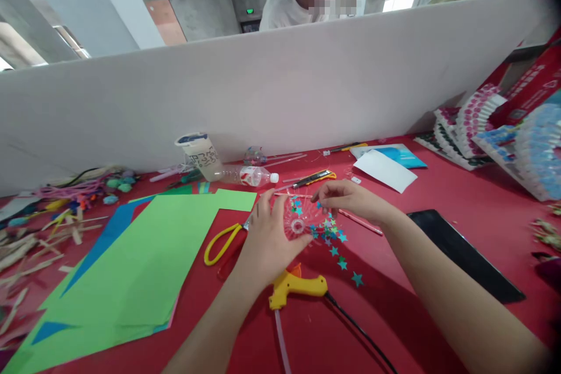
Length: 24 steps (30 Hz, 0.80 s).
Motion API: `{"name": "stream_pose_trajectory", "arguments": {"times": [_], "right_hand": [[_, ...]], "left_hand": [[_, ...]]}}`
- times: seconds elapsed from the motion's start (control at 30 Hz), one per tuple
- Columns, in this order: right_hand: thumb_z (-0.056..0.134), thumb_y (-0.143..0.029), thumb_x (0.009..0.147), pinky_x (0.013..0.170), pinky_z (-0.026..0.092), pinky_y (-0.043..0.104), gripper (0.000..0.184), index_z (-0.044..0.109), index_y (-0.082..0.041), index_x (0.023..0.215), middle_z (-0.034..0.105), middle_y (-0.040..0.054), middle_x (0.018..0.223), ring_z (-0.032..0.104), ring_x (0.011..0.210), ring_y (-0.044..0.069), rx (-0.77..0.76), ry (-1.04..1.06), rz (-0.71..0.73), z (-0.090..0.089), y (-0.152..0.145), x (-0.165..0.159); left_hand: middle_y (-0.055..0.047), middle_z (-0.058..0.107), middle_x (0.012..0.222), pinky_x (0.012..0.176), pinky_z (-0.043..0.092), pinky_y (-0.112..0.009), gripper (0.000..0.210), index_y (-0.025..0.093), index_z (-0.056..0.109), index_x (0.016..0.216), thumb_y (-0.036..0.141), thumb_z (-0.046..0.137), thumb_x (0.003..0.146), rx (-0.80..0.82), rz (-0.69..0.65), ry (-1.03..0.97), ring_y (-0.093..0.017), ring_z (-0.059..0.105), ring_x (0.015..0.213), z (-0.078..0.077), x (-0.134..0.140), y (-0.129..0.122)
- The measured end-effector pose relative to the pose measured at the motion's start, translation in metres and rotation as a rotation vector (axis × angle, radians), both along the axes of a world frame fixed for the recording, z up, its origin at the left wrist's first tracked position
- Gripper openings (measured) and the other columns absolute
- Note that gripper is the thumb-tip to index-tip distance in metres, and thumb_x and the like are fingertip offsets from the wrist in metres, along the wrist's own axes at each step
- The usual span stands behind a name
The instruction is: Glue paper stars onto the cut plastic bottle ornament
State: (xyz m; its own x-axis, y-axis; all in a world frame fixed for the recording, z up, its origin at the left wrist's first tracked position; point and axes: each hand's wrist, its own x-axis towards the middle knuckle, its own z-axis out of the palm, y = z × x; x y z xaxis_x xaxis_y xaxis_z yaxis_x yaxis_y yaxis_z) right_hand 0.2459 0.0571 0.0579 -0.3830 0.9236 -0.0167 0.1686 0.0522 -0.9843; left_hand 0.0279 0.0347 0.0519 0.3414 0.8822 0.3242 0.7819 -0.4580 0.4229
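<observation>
A clear plastic bottle piece point(298, 226), with a round ring in its middle, lies on the red table. My left hand point(269, 242) curves around its left side, thumb and fingers at its edges. Over its right side is my right hand point(346, 197), thumb and fingertips pinched together; whatever they hold is too small to make out. Shiny blue-green star sequins point(334, 251) are scattered on and beside the plastic, trailing toward me. Just in front of my left hand rests a yellow glue gun point(300, 287) with a glue stick in its back.
Yellow-handled scissors point(222, 243) and green paper sheets point(144, 263) lie left. Behind are a box cutter point(314, 179), a plastic bottle point(249, 175) and a cup point(199, 155). A black tablet-like slab point(464, 254) is right. A white partition point(263, 93) stands behind; a person sits beyond.
</observation>
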Motion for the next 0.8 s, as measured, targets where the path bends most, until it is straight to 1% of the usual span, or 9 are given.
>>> {"name": "stream_pose_trajectory", "arguments": {"times": [0.03,0.1,0.2,0.27,0.4,0.53,0.6,0.7,0.8], "right_hand": [[0.060,-0.025,0.075,0.067,0.045,0.027,0.008,0.059,-0.018,0.075,0.065,0.0036,0.090,0.058,0.073,0.013,0.004,-0.023,0.007,0.000,0.001,0.002],[0.059,-0.024,0.076,0.074,0.044,0.028,0.006,0.059,-0.018,0.074,0.066,0.0038,0.095,0.058,0.084,0.015,0.004,-0.071,0.031,-0.001,0.001,0.006],[0.057,-0.022,0.077,0.079,0.043,0.030,0.004,0.058,-0.019,0.075,0.066,0.0037,0.096,0.058,0.091,0.017,-0.005,-0.107,0.097,-0.003,0.001,0.008],[0.055,-0.021,0.077,0.078,0.043,0.030,0.003,0.058,-0.019,0.076,0.065,0.0037,0.097,0.057,0.090,0.017,-0.004,-0.120,0.149,-0.005,-0.002,0.007],[0.051,-0.019,0.078,0.071,0.043,0.027,0.006,0.057,-0.019,0.080,0.064,0.0031,0.095,0.055,0.080,0.015,-0.008,-0.204,0.215,-0.005,-0.008,0.004],[0.051,-0.018,0.077,0.070,0.042,0.026,0.008,0.058,-0.019,0.081,0.063,0.0014,0.090,0.054,0.079,0.014,0.029,-0.264,0.239,-0.001,-0.012,0.001],[0.051,-0.018,0.077,0.069,0.042,0.025,0.009,0.058,-0.020,0.081,0.063,0.0007,0.088,0.054,0.078,0.014,0.039,-0.276,0.235,0.000,-0.013,0.000],[0.050,-0.018,0.076,0.068,0.042,0.026,0.011,0.059,-0.020,0.083,0.062,0.0008,0.087,0.054,0.078,0.014,0.047,-0.308,0.238,0.002,-0.014,-0.001],[0.050,-0.017,0.076,0.070,0.042,0.026,0.011,0.059,-0.019,0.082,0.062,0.0013,0.087,0.054,0.079,0.015,0.054,-0.317,0.241,0.004,-0.015,-0.002]], "left_hand": [[-0.014,0.035,0.137,0.103,0.033,-0.055,0.071,0.022,0.042,0.128,0.037,0.073,0.066,0.020,0.024,0.047,-0.035,0.035,0.128,-0.003,-0.002,-0.003],[-0.013,0.038,0.135,0.101,0.035,-0.054,0.065,0.022,0.043,0.126,0.032,0.071,0.068,0.050,0.061,0.111,-0.035,0.038,0.125,-0.008,-0.005,-0.006],[-0.014,0.042,0.130,0.100,0.037,-0.052,0.053,0.020,0.046,0.123,0.026,0.065,0.074,0.071,0.098,0.141,-0.033,0.042,0.122,-0.013,-0.009,0.001],[-0.014,0.043,0.129,0.101,0.037,-0.050,0.048,0.019,0.047,0.122,0.024,0.062,0.077,0.090,0.103,0.127,-0.032,0.042,0.122,-0.015,-0.012,0.010],[-0.013,0.046,0.125,0.104,0.036,-0.045,0.042,0.017,0.048,0.121,0.016,0.056,0.079,0.103,0.053,0.032,-0.027,0.043,0.120,-0.012,-0.018,0.022],[-0.009,0.051,0.118,0.103,0.037,-0.039,0.026,0.019,0.055,0.108,0.015,0.052,0.083,0.118,-0.003,-0.127,-0.021,0.048,0.115,-0.007,-0.016,0.017],[-0.009,0.051,0.117,0.103,0.037,-0.040,0.017,0.019,0.057,0.100,0.021,0.055,0.083,0.123,0.003,-0.158,-0.022,0.048,0.116,-0.007,-0.011,0.012],[-0.012,0.045,0.126,0.103,0.035,-0.048,0.027,0.020,0.058,0.099,0.029,0.067,0.075,0.095,0.056,-0.092,-0.029,0.042,0.123,-0.009,-0.002,0.006],[-0.013,0.040,0.131,0.104,0.033,-0.051,0.029,0.020,0.058,0.099,0.026,0.069,0.072,0.074,0.082,-0.058,-0.031,0.038,0.127,-0.012,0.005,0.008]]}}
